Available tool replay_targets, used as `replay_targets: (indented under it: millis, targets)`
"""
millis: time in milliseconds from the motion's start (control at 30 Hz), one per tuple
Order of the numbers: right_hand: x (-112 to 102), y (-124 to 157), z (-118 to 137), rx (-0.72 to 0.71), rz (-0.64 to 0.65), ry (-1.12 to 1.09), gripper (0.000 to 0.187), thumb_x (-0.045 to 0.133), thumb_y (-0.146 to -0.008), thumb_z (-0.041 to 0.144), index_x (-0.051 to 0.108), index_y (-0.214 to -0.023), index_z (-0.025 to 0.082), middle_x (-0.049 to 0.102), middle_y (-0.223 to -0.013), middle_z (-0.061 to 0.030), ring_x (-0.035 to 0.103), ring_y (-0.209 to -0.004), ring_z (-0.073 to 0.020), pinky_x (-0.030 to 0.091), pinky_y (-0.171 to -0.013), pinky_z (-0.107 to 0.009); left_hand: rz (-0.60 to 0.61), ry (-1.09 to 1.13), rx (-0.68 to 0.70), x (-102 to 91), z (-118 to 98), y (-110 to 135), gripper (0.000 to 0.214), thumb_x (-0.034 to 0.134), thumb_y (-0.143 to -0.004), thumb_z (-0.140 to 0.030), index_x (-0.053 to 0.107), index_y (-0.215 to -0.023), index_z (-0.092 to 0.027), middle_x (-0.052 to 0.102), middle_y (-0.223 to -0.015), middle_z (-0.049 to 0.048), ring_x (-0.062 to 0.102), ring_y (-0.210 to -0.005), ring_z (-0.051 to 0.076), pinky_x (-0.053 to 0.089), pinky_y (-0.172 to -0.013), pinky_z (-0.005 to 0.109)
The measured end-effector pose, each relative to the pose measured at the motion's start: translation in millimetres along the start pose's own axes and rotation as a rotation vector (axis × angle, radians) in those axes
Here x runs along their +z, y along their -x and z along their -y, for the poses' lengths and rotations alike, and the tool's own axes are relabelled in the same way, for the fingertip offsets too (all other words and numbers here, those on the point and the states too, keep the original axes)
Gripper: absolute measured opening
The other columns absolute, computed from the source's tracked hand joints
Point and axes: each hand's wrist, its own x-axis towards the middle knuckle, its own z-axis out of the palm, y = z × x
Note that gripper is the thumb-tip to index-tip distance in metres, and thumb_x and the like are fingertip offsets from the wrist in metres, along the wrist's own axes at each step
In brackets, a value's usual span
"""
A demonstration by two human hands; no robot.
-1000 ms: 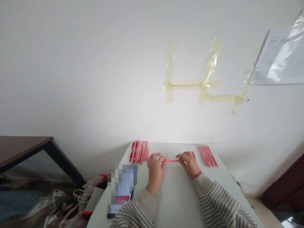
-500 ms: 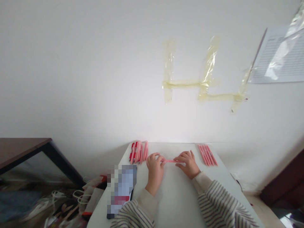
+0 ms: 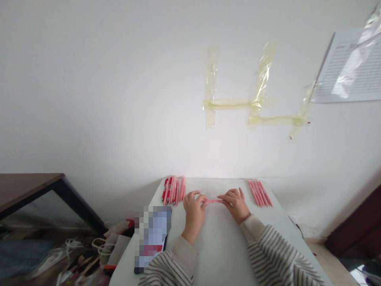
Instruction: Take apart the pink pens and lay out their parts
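Observation:
A pink pen (image 3: 213, 201) lies crosswise between my two hands over the white table (image 3: 220, 246). My left hand (image 3: 193, 212) pinches its left end with curled fingers. My right hand (image 3: 236, 204) grips its right end, fingers closed round it. A bunch of pink and red pens (image 3: 173, 190) lies at the table's far left, just beyond my left hand. A smaller row of pink pens (image 3: 260, 193) lies at the far right, near my right hand.
A blurred flat object (image 3: 151, 236) rests on the table's left edge. A dark wooden table (image 3: 32, 186) stands to the left, with cables and clutter (image 3: 89, 254) on the floor. Tape strips (image 3: 253, 107) and a lined sheet (image 3: 351, 71) hang on the white wall.
Both hands stay on the pink pen at the same spot. The view has shifted slightly; the hands' grip looks unchanged.

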Motion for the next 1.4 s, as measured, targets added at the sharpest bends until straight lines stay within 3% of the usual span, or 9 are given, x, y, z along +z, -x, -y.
replay_targets:
  millis: [367, 967, 1200, 1400]
  targets:
    - [2.0, 0.1, -4.6, 0.008, -0.011, -0.024, 0.021, 0.062, -0.094, 0.04, 0.072, -0.112, 0.034, 0.075, -0.109, -0.004, 0.057, -0.115, -0.0267, 0.016, -0.117, -0.07, -0.026, 0.02, -0.005, 1.4, 0.7, -0.3, 0.006, 0.068, -0.085, -0.024, 0.074, -0.086, -0.026, 0.062, -0.113, 0.0057, 0.052, -0.114, 0.025, 0.041, -0.104, 0.048]
    - [0.3, -0.8, -3.6, 0.025, -0.094, 0.043, 0.022, 0.055, -0.099, 0.043, 0.075, -0.103, 0.034, 0.069, -0.1, -0.0047, 0.057, -0.107, -0.0252, 0.024, -0.115, -0.065, -0.002, 0.043, 0.016, 0.2, -4.0, -1.1, 0.006, 0.07, -0.084, -0.026, 0.075, -0.085, -0.028, 0.063, -0.11, 0.0045, 0.052, -0.113, 0.024, 0.04, -0.103, 0.046]
    - [0.8, -1.5, -5.0, 0.04, -0.078, 0.041, 0.022, 0.056, -0.098, 0.043, 0.076, -0.102, 0.034, 0.07, -0.097, -0.0042, 0.056, -0.108, -0.0262, 0.024, -0.115, -0.065, 0.007, -0.029, -0.014, 0.3, -1.3, -0.3, 0.011, 0.074, -0.081, -0.028, 0.075, -0.092, -0.028, 0.062, -0.112, 0.0053, 0.051, -0.113, 0.026, 0.039, -0.103, 0.047]
    - [-0.6, -2.4, -6.2, 0.054, -0.009, 0.03, 0.027, 0.05, -0.101, 0.044, 0.075, -0.103, 0.035, 0.07, -0.095, -0.0035, 0.056, -0.106, -0.0255, 0.022, -0.115, -0.067, -0.004, -0.064, -0.006, 1.2, 0.5, -0.5, 0.005, 0.076, -0.079, -0.03, 0.075, -0.082, -0.026, 0.062, -0.114, 0.0055, 0.05, -0.115, 0.026, 0.04, -0.103, 0.047]
